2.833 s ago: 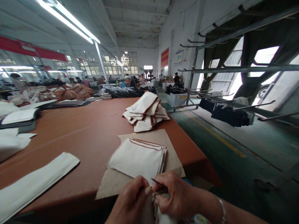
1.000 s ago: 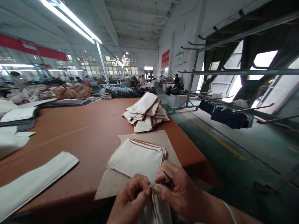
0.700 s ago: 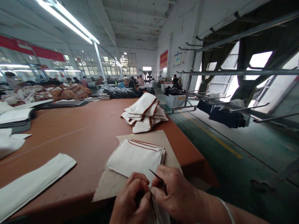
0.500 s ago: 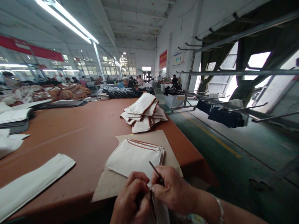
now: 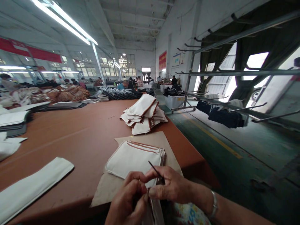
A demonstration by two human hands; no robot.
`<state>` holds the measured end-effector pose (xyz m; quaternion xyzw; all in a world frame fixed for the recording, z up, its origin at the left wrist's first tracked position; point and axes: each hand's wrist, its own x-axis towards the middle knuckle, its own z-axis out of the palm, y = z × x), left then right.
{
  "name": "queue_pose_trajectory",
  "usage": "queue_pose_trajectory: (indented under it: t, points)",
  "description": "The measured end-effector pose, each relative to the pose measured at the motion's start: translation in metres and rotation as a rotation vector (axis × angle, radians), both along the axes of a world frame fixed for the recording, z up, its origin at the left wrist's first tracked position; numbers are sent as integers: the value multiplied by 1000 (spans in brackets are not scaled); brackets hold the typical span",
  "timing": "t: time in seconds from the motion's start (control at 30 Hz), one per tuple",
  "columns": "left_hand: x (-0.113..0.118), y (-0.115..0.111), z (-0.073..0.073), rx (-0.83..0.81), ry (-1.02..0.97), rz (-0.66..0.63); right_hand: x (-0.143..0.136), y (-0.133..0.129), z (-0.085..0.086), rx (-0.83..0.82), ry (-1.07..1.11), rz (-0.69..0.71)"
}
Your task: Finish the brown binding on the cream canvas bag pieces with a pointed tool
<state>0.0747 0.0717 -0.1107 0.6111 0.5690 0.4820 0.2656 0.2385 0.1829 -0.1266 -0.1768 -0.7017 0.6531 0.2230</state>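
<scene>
At the table's near edge, my left hand (image 5: 128, 198) pinches the top of a white fabric piece (image 5: 157, 211) with a dark edge, which hangs down below. My right hand (image 5: 172, 186) is closed around a thin dark pointed tool (image 5: 153, 167); its tip points up and left, and its exact kind is hidden. The right thumb presses at the fabric's edge, close against the left fingertips. Just beyond both hands, a stack of white fabric panels (image 5: 133, 158) with brown piping lies on a brown paper sheet (image 5: 103, 190).
A loose pile of white pieces with brown edging (image 5: 142, 114) sits farther back on the brown table (image 5: 77, 134). A long white strip (image 5: 39, 184) lies at left. Metal racks (image 5: 234, 73) stand across the aisle to the right. Several people sit far back.
Both hands have shifted slightly left and the right fingers have opened out a little, with the thumb now extended onto the fabric. The tool stays in the right hand.
</scene>
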Motion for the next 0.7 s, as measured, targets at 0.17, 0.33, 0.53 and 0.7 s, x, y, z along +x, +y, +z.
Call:
queue_pose_trajectory:
  t: [0.17, 0.33, 0.53, 0.7]
  points:
    - [-4, 0, -4, 140, 225, 20, -10, -4, -1, -195, -174, 34]
    - [-4, 0, -15, 191, 324, 35, -9, -11, -1, -52, -137, -92]
    - [1, 1, -15, 200, 224, 45, -5, -12, -4, -78, -140, -130]
    - [-5, 1, -10, 180, 237, 21, -1, -15, 3, -181, -228, -126]
